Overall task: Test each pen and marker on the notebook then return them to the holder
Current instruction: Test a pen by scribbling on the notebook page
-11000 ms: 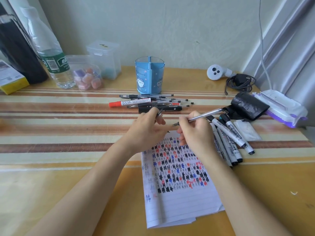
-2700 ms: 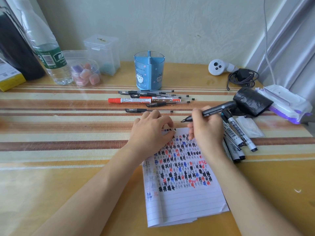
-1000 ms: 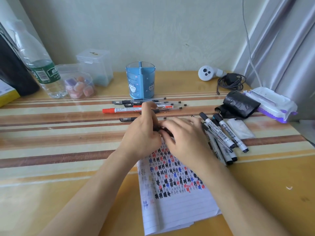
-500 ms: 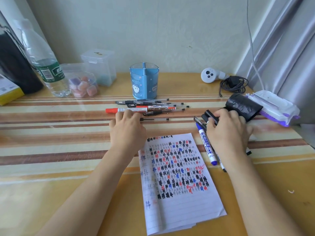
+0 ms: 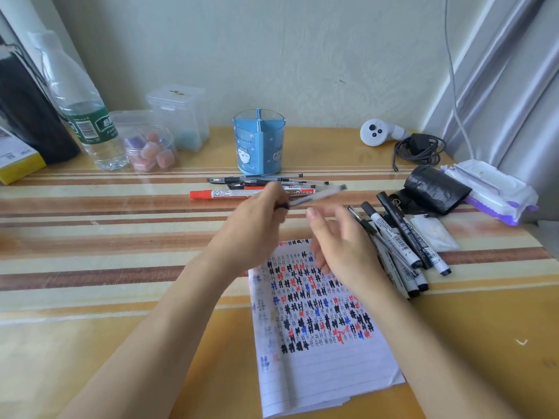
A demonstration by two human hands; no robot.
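My left hand (image 5: 254, 228) holds a thin clear pen (image 5: 317, 196) by its capped end, lifted above the table and pointing right. Just right of it hovers my right hand (image 5: 341, 243) with fingers loosely spread, holding nothing, over the top of the notebook (image 5: 320, 358), whose page is covered in black, red and blue marks. A red marker (image 5: 223, 194) and several pens (image 5: 260, 180) lie in front of the blue pen holder (image 5: 259, 143). A pile of black-capped markers (image 5: 402, 246) lies right of the notebook.
At the back left stand a water bottle (image 5: 84, 116), a clear jar of cubes (image 5: 149, 149) and a plastic box (image 5: 178, 116). A white controller (image 5: 376, 133), coiled cable (image 5: 419, 149), black roll (image 5: 435, 189) and wipes pack (image 5: 490, 192) sit at the right.
My left hand picked a clear pen up from the row and lifted it. My right hand left the marker pile and moved left toward that pen.
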